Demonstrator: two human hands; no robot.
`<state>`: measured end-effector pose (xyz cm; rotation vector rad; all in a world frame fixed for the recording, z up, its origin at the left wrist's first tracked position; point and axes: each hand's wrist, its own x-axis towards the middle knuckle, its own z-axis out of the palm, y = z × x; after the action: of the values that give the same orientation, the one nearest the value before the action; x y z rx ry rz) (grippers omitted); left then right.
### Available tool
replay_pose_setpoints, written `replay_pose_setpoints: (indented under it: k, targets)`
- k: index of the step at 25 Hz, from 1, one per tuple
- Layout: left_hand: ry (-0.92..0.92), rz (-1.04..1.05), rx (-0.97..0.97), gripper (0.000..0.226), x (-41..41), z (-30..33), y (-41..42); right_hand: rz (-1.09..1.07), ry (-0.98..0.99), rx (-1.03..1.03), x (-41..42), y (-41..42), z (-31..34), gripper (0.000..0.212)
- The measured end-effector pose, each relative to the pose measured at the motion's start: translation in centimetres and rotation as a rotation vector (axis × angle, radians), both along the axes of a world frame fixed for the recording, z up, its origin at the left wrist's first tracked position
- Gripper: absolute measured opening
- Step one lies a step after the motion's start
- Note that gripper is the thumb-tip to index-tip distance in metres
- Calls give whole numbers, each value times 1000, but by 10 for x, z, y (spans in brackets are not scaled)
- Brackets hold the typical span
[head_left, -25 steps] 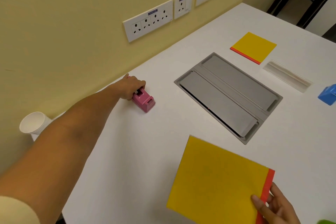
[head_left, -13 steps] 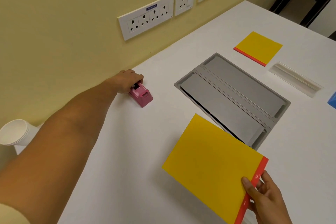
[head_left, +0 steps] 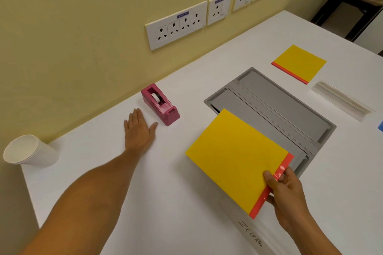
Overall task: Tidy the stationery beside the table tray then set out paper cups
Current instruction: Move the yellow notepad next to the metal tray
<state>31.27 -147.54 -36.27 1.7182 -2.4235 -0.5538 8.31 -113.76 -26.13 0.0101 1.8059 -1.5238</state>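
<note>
On surface (head_left: 165, 192), tray (head_left: 269, 107) at centre: stationery part-tidied.
Pad (head_left: 234, 155): 5 o'clock, right hand (head_left: 288, 194) fingers pinching its red edge, unplaced.
Dispenser (head_left: 159, 105): 10 o'clock, left hand (head_left: 138, 132) flat, released.
Cups (head_left: 29, 151): 9 o'clock, stacked, not set out.

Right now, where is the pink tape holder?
In the head view the pink tape holder sits on the white table near the wall, just beyond the open left hand and left of the grey tray.
</note>
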Motion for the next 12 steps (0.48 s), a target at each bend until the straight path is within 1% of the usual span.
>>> replay_pose_setpoints:
  k: [2,3,7,12]
  targets:
    - [-130,4,-33,93,2,-13,7,-6,34,-4,-9,-20,2,39]
    - [-161,-6,-47,99,2,-16,7,-13,50,-6,-13,-31,2,37]
    - [-156,-13,-86,110,2,-20,5,-48,90,-12,-29,-78,-4,33]
    - [-172,-6,-117,113,2,-22,2,-127,24,24,-50,-158,-28,23]
